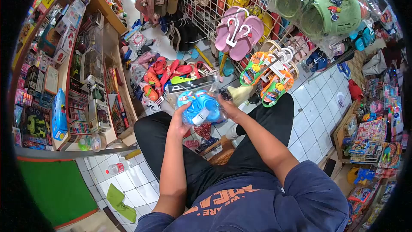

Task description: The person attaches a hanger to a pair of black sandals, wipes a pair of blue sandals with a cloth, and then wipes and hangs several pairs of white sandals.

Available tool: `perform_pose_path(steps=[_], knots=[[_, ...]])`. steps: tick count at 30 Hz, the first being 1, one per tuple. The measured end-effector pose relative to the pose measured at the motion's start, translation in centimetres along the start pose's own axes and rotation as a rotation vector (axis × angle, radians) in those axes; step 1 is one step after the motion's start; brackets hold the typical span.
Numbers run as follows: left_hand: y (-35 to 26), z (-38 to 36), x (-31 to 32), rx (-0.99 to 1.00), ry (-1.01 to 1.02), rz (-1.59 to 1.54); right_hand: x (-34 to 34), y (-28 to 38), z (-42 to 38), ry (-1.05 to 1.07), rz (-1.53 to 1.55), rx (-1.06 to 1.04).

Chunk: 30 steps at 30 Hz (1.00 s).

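Between my hands is a pair of blue clogs [206, 103] in a clear plastic bag with a black header strip and a white tag. My left hand [180, 119] grips the bag's left side, its fingers partly behind the bag. On the right side my right hand [229, 108] holds the edge, fingers curled around it. Just beyond the bag lies a heap of red sandals [171, 71] and other footwear on the floor. To the right of my right hand hang orange and green children's sandals [277, 87] on white hangers.
A wire rack [206, 13] ahead carries pink sandals [240, 32] and bagged green clogs [332, 13]. Shelves [92, 73] packed with boxed goods stand at left. A plastic bottle [116, 168] and green cloth [120, 202] lie on the tiles. Magazines and toys [371, 141] are stacked at right.
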<state>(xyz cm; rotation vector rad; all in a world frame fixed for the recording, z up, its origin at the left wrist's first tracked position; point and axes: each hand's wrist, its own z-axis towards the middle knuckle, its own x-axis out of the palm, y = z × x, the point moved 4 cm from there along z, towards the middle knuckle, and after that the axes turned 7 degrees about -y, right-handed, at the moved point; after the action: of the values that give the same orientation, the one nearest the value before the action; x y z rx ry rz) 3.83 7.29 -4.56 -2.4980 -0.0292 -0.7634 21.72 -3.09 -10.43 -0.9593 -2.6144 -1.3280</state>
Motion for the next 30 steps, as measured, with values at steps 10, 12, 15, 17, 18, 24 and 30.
perform_pose_path(steps=[10,12,15,17,18,24,30], knots=[[-1.5,1.1,-0.7,0.197,-0.143,-0.053,-5.9,-3.8,1.4,-0.783,-0.188,0.33],[-1.3,1.4,-0.6,0.182,-0.133,-0.051,-4.7,-1.7,-0.6,-0.901,-0.329,0.253],[-1.0,1.4,-0.2,0.164,-0.117,-0.053,-4.5,0.1,-2.2,-0.978,-0.574,0.144],[-0.9,1.4,0.1,0.164,-0.105,-0.058,-6.4,-1.6,0.6,-0.941,-0.92,0.008],[-0.9,1.5,0.1,0.168,-0.093,-0.049,-6.4,-1.5,0.4,-0.943,-0.919,0.006],[-0.5,2.1,-0.2,0.166,-0.076,-0.067,-7.6,-0.7,0.4,-1.103,-0.882,-0.702],[-0.2,2.4,-0.7,0.157,-0.077,-0.101,-3.3,4.0,-7.0,-0.973,-0.45,-0.945]])
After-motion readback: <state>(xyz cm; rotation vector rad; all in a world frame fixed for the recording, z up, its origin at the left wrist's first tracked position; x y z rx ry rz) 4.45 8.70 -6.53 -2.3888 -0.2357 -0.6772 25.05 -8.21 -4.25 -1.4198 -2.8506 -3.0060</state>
